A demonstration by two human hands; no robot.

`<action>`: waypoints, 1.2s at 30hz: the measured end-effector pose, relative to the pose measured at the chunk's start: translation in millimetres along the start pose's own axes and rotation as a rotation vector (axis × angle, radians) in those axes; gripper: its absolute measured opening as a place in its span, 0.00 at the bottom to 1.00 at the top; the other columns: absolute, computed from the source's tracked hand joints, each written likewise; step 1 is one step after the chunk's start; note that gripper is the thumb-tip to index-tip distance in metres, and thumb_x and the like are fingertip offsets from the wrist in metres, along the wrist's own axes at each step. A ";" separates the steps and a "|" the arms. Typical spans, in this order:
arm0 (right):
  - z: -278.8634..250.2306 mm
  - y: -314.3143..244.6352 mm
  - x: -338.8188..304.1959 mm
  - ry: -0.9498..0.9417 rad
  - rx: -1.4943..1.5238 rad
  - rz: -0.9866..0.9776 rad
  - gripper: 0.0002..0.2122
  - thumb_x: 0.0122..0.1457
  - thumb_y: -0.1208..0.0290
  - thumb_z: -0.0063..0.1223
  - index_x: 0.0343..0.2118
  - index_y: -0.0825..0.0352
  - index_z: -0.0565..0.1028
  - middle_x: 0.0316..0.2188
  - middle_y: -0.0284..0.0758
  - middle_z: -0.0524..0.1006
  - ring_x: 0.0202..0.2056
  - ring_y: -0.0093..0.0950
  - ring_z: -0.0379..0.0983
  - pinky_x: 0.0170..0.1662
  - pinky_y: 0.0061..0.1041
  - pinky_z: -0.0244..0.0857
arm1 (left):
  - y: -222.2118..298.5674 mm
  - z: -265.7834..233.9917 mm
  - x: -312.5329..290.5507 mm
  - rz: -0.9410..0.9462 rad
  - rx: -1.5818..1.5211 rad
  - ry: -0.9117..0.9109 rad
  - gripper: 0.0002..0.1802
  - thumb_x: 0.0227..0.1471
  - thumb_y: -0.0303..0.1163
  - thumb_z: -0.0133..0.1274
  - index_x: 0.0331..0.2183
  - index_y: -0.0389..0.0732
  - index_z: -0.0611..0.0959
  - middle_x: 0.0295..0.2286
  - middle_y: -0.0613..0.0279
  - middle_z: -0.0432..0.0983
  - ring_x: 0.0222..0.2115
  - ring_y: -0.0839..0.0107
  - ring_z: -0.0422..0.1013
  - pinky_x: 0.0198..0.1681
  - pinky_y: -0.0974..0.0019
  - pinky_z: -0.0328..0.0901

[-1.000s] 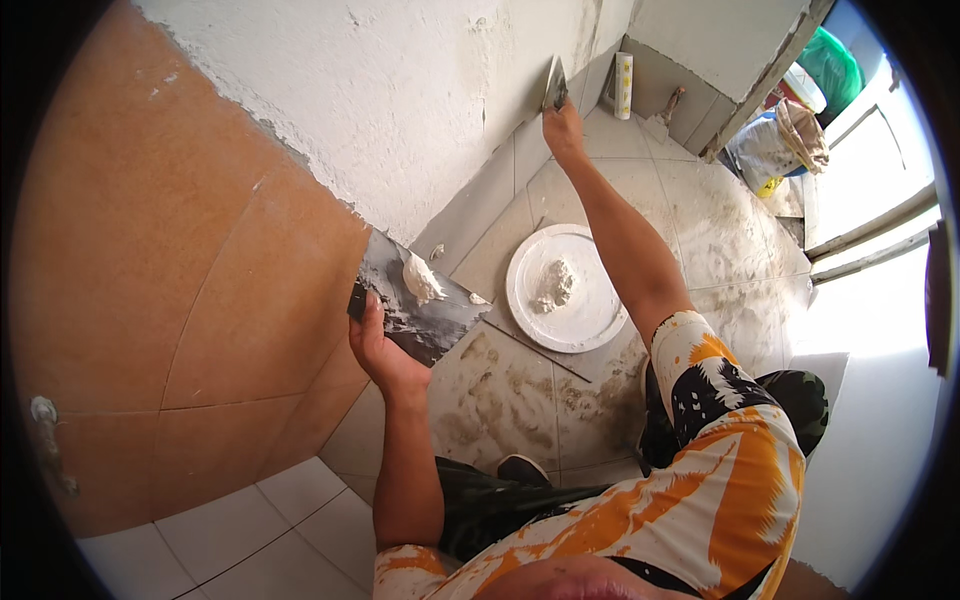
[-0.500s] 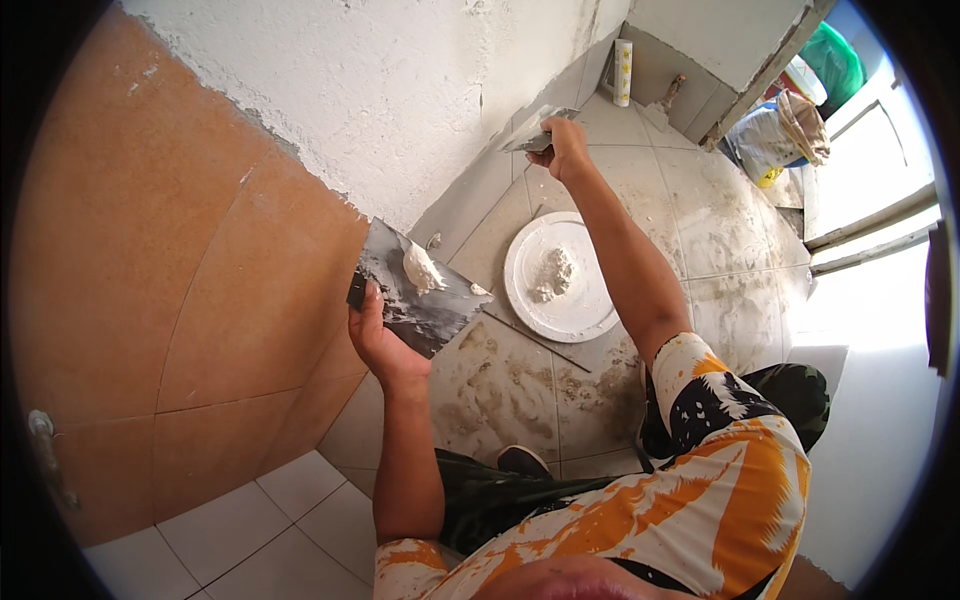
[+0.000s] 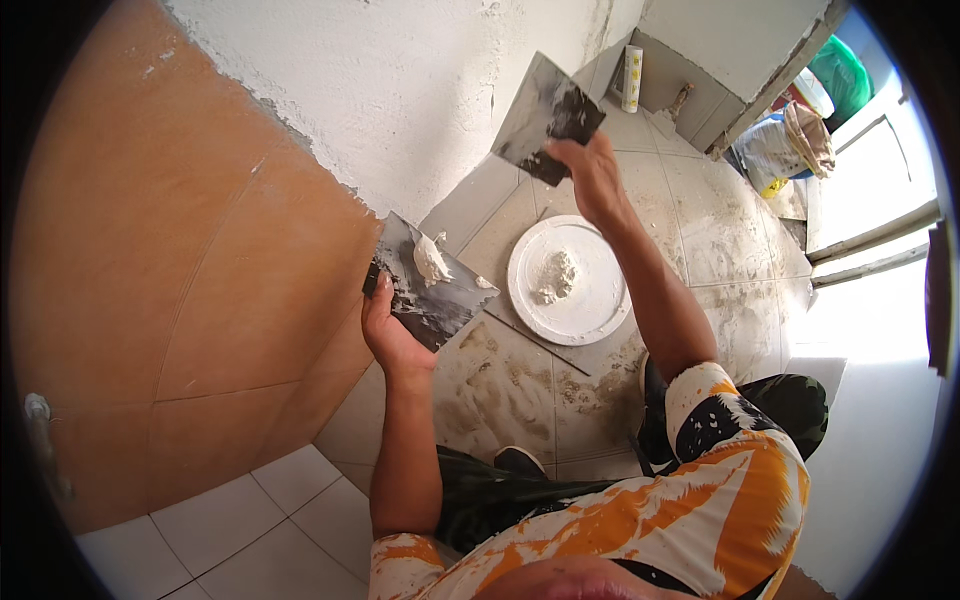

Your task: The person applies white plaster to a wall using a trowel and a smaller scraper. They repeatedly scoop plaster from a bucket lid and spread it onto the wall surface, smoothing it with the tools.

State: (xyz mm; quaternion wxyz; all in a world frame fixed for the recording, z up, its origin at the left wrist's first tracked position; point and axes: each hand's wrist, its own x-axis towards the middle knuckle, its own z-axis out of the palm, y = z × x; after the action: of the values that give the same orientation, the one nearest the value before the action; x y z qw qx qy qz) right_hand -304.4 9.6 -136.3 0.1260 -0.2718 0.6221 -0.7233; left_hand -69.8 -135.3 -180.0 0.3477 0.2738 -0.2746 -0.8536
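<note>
My left hand (image 3: 395, 335) is closed round the dark handle side of a flat metal putty knife (image 3: 445, 308), its wide grey blade smeared and tilted. A lump of white putty (image 3: 431, 260) sits on that blade, with a smaller dab near its corner. In my right hand (image 3: 592, 180) is a second wide putty knife (image 3: 540, 115), its broad face turned to view near the foot of the white wall (image 3: 400, 90). I cannot tell whether its edge touches the wall. Below my right forearm a round white lid (image 3: 525, 305) on the floor bears a heap of white putty (image 3: 557, 276).
Orange tiles (image 3: 230, 250) cover the wall at left, ending in a rough edge. A thin rod (image 3: 540, 342) lies beside the lid on the dirty tiled floor (image 3: 490, 400). A white tube (image 3: 632, 78) stands in the far corner; a bucket with a bag (image 3: 785, 145) sits by the doorway.
My right hand has turned its putty knife so the wide blade faces up into view, shifting slightly right and nearer. The left putty knife stays almost in place.
</note>
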 end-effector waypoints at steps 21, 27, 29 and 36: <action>-0.7 -73.9 -49.9 -1.052 -0.861 -0.703 0.18 0.39 0.66 0.68 0.39 0.50 0.82 0.43 0.23 0.78 0.49 0.30 0.70 0.62 0.44 0.53 | 18.5 6.7 -6.8 -0.089 0.281 -0.150 0.13 0.56 0.28 0.50 0.44 0.36 0.78 0.37 0.64 0.77 0.35 0.74 0.74 0.40 0.68 0.70; -55.1 45.1 -16.5 -0.267 0.036 0.511 0.10 0.56 0.76 0.51 0.41 0.70 0.75 0.37 0.37 0.77 0.39 0.32 0.76 0.45 0.40 0.73 | 28.5 1.3 -1.8 -0.046 0.168 -0.049 0.14 0.57 0.27 0.47 0.44 0.33 0.78 0.38 0.58 0.78 0.37 0.68 0.75 0.41 0.63 0.71; -44.8 80.4 3.2 0.025 0.397 0.605 0.11 0.57 0.78 0.46 0.43 0.75 0.69 0.37 0.42 0.76 0.39 0.35 0.77 0.42 0.39 0.75 | 16.2 0.6 3.0 -0.081 0.178 -0.072 0.14 0.57 0.27 0.47 0.45 0.33 0.77 0.39 0.58 0.78 0.36 0.67 0.75 0.40 0.63 0.71; 15.1 108.7 55.4 0.303 0.568 0.642 0.11 0.57 0.78 0.42 0.43 0.76 0.64 0.39 0.47 0.72 0.38 0.42 0.75 0.42 0.47 0.75 | 13.7 5.4 -4.8 -0.134 0.186 -0.110 0.14 0.56 0.27 0.48 0.44 0.34 0.78 0.38 0.60 0.77 0.35 0.69 0.75 0.40 0.65 0.70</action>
State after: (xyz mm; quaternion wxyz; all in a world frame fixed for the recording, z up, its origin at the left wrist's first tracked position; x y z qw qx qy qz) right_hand -358.5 -52.9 -227.2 0.3210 0.0893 0.4632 -0.8212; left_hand -64.4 -138.5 -165.9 0.2472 0.2753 -0.3524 -0.8596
